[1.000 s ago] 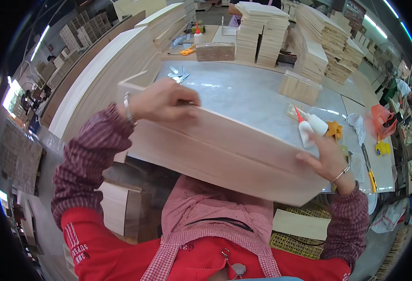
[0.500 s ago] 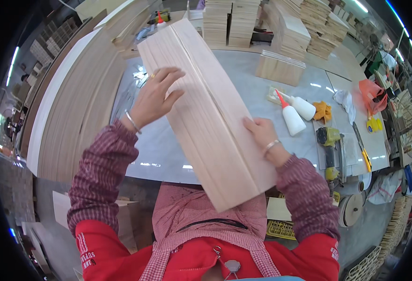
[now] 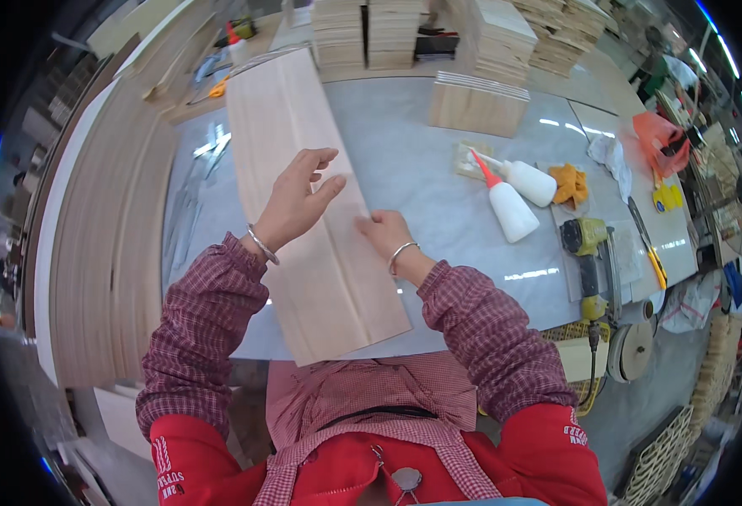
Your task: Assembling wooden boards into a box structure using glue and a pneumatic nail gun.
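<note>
A long pale wooden board (image 3: 282, 110) lies lengthwise before me, with its near end reaching the table's front edge. A faint line runs along its lower half. Over the middle of the board is my left hand (image 3: 299, 198), its thumb and fingers apart and nothing between them. At the board's right edge is my right hand (image 3: 388, 239), fingers bent and the fingertips blurred. Whether it grips the edge or only touches it, I cannot tell.
Right of the board lie two white glue bottles (image 3: 513, 211), an orange cloth (image 3: 569, 185), a yellow-green nail gun (image 3: 586, 236) and a yellow cutter knife (image 3: 656, 266). Tall board stacks (image 3: 126, 244) stand at the left. A short stack of panels (image 3: 478, 108) stands farther back.
The board has turned closer to straight ahead and looks narrower, its lengthwise groove now only a faint line. My right hand has moved left with the board's edge, its hold looking looser.
</note>
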The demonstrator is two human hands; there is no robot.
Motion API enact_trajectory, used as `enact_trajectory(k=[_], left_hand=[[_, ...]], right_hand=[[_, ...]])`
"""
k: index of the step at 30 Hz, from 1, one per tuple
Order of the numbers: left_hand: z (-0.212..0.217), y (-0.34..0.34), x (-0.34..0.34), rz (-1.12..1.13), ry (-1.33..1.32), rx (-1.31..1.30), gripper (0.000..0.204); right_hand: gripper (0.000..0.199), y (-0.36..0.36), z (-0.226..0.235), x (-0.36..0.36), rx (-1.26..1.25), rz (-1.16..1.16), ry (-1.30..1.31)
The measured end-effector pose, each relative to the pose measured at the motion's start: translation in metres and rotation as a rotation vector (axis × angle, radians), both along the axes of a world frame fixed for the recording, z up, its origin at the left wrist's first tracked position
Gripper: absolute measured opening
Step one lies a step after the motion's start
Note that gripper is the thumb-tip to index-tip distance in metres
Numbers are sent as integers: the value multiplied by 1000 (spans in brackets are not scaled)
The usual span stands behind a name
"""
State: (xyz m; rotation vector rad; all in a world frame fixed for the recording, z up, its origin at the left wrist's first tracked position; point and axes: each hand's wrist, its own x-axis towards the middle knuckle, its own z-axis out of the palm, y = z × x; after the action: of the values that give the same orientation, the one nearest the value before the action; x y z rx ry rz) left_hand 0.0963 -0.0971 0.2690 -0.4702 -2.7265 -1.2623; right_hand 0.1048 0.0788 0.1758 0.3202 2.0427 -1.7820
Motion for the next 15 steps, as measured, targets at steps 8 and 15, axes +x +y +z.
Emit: enact_trajectory(k=[8,15], left_hand=[[-32,96,-78,8,-267,274,51],[-64,150,-149,170,-232,364,60]], right_hand=[[29,150,58,-97,753,-130,606],[46,225,53,-170,866,-315,457]])
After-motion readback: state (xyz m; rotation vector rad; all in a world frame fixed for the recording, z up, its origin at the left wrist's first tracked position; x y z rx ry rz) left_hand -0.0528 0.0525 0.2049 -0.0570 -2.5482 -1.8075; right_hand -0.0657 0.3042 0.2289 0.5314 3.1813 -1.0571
